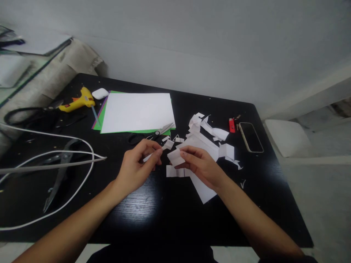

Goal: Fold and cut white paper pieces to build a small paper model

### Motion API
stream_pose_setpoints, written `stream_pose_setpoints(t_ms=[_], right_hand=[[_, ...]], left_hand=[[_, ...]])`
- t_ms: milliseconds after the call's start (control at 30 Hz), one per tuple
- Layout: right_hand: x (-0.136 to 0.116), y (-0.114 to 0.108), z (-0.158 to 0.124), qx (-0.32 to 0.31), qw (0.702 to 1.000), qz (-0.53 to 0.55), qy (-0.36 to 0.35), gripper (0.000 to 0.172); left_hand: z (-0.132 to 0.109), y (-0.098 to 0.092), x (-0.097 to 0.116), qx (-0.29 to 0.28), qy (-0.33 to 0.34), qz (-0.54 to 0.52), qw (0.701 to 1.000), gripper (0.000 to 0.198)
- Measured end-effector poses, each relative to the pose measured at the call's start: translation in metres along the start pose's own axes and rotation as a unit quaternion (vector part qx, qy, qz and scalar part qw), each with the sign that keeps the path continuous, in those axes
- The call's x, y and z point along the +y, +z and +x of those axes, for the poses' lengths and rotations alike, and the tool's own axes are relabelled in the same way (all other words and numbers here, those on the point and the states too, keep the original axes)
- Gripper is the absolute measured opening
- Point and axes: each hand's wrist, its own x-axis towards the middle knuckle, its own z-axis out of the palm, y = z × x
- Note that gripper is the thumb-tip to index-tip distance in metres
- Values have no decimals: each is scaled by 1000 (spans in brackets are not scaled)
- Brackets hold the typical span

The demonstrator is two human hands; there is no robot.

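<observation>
The black table carries everything. Beyond the fingers a white sheet lies on green paper, with scissors just past the fingertips, seemingly kept within easy reach. Paper scraps spread beyond and beneath the right hand. Its fingers are nearly closed, pinching a folded paper piece held off the table, probably for easier handling. The left hand pinches a thin paper strip just beside it.

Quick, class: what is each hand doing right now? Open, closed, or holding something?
Left hand: closed, pinching a thin white paper strip.
Right hand: closed, pinching a small white paper piece.
</observation>
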Motion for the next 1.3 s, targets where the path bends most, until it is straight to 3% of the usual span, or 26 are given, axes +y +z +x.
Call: stream_pose_setpoints(t_ms=[133, 267, 367, 500, 833, 1067, 1300], right_hand=[[16, 0, -4, 45, 998, 35, 19, 27], [24, -1, -6, 136, 987, -68, -49, 26], [29, 2, -8, 165, 968, -154, -106, 22], [37, 7, -11, 185, 950, -188, -169, 17], [41, 11, -11, 173, 954, -176, -171, 16], [28, -2, -8, 228, 951, -138, -160, 19], [26, -12, -10, 218, 965, -96, -112, 20]], left_hand=[[-4, 1, -1, -56, 22, 84, 995, 10], [-8, 3, -4, -68, 55, 142, 986, 10], [-11, 5, -4, -76, 56, 150, 984, 11], [-12, 9, -2, -86, 51, 148, 984, 10], [-11, 12, 3, -124, -96, 27, 987, 20], [-9, 12, 6, -152, -185, -45, 970, 23], [-1, 11, 5, -143, -220, -63, 963, 20]])
